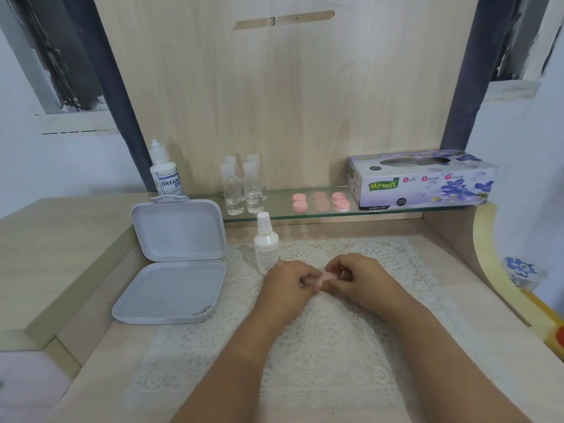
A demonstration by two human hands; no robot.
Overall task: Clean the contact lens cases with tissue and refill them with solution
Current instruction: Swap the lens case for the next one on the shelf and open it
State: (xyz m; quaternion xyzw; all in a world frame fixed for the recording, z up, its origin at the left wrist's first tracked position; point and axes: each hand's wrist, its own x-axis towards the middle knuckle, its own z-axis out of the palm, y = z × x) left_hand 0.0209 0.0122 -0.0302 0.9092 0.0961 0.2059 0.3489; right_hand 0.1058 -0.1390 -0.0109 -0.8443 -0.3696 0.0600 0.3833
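Observation:
Over the white lace mat (305, 346), my left hand (290, 283) and my right hand (355, 277) meet, and both pinch a small pink contact lens case (324, 278) between the fingertips. Most of the case is hidden by the fingers. A small white solution bottle (266, 244) stands upright just behind my left hand. Several more pink lens cases (320, 201) sit in pairs on the glass shelf (381, 210). The purple tissue box (422, 178) rests at the shelf's right end.
An open grey plastic box (174, 264) lies left of the mat, its lid leaning back. A larger solution bottle (166, 170) stands behind it. Several small clear bottles (242, 186) stand on the shelf's left end. A wooden panel rises behind.

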